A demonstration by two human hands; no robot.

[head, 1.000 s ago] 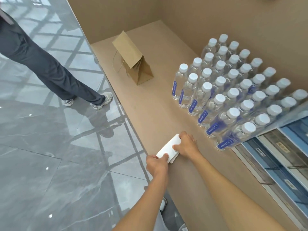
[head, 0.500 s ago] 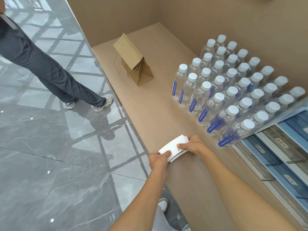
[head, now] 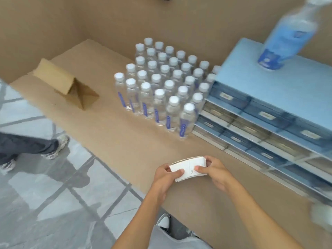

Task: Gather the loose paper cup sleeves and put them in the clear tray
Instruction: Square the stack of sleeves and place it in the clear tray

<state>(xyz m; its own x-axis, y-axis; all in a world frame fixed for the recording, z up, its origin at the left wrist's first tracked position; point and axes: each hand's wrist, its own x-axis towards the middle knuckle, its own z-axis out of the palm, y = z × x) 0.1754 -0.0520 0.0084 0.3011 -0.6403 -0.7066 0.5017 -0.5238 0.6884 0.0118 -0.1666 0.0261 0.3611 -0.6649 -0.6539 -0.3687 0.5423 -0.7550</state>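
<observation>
A flat stack of white paper cup sleeves (head: pixel 188 167) is held just above the brown table's front edge. My left hand (head: pixel 166 177) grips its left end, thumb on top. My right hand (head: pixel 213 170) grips its right end, with fingers wrapped round the side. The stack is squared together, with a small printed code facing up. No clear tray is in view.
A block of several water bottles (head: pixel 161 87) stands behind the hands. A blue drawer unit (head: pixel 269 112) fills the right, with a big blue bottle (head: pixel 285 35) on top. A brown paper bag (head: pixel 66 83) lies far left. Another person's legs (head: pixel 27 146) stand on the tiled floor.
Both hands have lifted the sleeve stack off the table edge and turned it level between them. The camera has swung right, bringing the drawer unit and big bottle into view.
</observation>
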